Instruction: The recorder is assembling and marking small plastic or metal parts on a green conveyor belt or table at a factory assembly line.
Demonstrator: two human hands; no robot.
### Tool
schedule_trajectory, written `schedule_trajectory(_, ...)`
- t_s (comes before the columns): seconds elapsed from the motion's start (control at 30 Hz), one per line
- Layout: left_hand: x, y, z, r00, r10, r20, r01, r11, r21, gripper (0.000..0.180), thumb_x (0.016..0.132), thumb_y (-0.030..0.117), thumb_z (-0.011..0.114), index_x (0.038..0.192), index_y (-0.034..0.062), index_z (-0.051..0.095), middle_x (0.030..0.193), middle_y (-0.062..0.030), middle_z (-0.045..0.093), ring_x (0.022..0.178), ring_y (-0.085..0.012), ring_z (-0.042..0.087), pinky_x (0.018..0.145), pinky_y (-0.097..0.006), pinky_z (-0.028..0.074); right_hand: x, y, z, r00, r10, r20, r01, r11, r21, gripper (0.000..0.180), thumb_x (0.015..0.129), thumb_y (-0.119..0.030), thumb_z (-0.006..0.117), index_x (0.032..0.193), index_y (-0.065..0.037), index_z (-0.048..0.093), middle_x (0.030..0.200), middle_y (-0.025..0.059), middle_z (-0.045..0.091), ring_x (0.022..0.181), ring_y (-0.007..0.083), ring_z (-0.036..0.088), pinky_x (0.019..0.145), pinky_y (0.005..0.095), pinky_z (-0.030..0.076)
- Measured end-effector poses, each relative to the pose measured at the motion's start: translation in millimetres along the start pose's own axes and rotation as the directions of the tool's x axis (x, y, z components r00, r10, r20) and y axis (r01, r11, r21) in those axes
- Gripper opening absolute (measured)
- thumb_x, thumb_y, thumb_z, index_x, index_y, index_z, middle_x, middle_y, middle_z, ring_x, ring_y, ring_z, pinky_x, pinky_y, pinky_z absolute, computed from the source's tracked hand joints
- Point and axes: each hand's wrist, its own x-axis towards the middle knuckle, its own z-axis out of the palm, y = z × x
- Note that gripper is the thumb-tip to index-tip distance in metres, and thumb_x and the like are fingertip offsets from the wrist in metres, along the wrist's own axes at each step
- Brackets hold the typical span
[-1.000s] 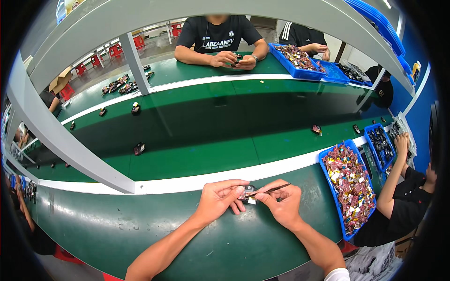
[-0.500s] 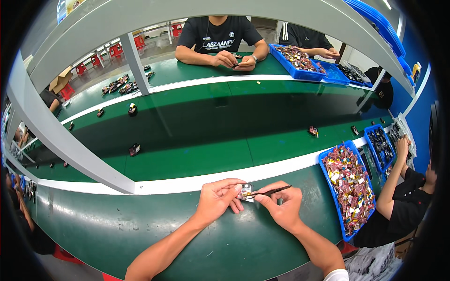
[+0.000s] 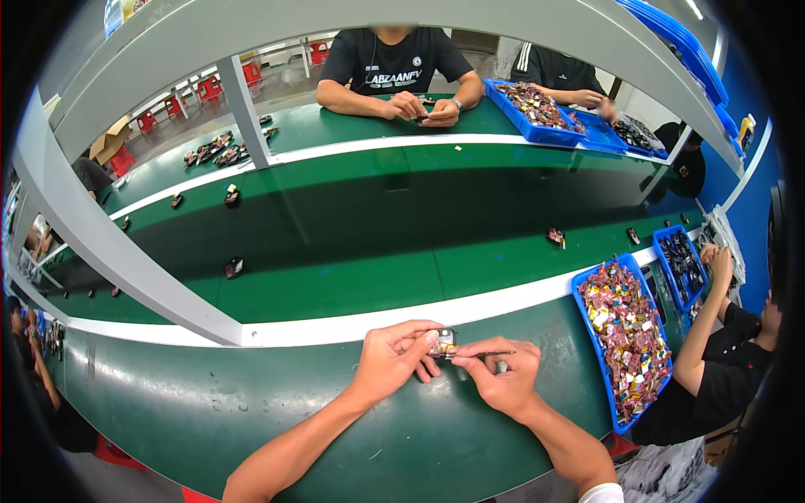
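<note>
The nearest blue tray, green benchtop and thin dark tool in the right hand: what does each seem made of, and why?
Blue tray: probably moulded plastic, evenly coloured, slightly glossy. Green benchtop: perhaps rubber or laminate, satin, with blurred highlights. Dark tool: slim, straight, possibly metal; finish unclear.

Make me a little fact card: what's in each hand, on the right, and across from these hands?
Left hand: holds a small, black, boxy device
Right hand: pinches a thin, dark, stick-like tool beside it
Table: green, smooth-looking top
On the right: blue rectangular plastic tray heaped with small reddish, yellow and white pieces
Across: person in a black short-sleeved shirt
</note>
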Motion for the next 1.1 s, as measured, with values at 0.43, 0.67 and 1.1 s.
schedule_trajectory(0.43, -1.0, 2.3, 4.7, 0.999, 0.012, -0.049, -0.008, 0.997, 0.082, 0.023, 0.096, -0.001, 0.065, 0.117, -0.0091, 0.065, 0.085, -0.0125, 0.072, 0.065, -0.0150, 0.070, 0.054, -0.027, 0.059, -3.2, 0.8, 5.5, 0.973, -0.233, 0.000, 0.232, 0.970, -0.072, 0.015, 0.073, 0.002, 0.082, 0.082, -0.010, 0.078, 0.080, 0.0017, 0.078, 0.047, 0.0100, 0.060, 0.045, 0.0241, 0.035)
schedule_trajectory(0.67, -0.7, -1.0, 8.1, 0.994, 0.011, -0.105, 0.000, 0.995, 0.104, 0.020, 0.094, -0.002, 0.066, 0.113, -0.0089, 0.067, 0.079, -0.0116, 0.072, 0.061, -0.0146, 0.069, 0.052, -0.027, 0.058, -7.8, 5.3, 11.8, 0.959, -0.284, -0.024, 0.282, 0.958, -0.052, 0.017, 0.071, 0.003, 0.082, 0.082, -0.009, 0.077, 0.081, 0.0009, 0.078, 0.048, 0.0126, 0.061, 0.045, 0.0255, 0.037)
schedule_trajectory(1.1, 69.7, 27.5, -86.1, 0.847, 0.318, -0.425, -0.048, 0.844, 0.535, 0.026, 0.094, 0.003, 0.066, 0.115, -0.0130, 0.064, 0.089, -0.0156, 0.067, 0.060, -0.0193, 0.070, 0.046, -0.030, 0.058, 4.9, 15.2, 0.7, 0.929, -0.288, -0.233, 0.299, 0.954, 0.012, 0.014, 0.072, 0.001, 0.084, 0.082, -0.006, 0.076, 0.088, 0.0050, 0.079, 0.045, 0.0096, 0.056, 0.045, 0.0218, 0.042)
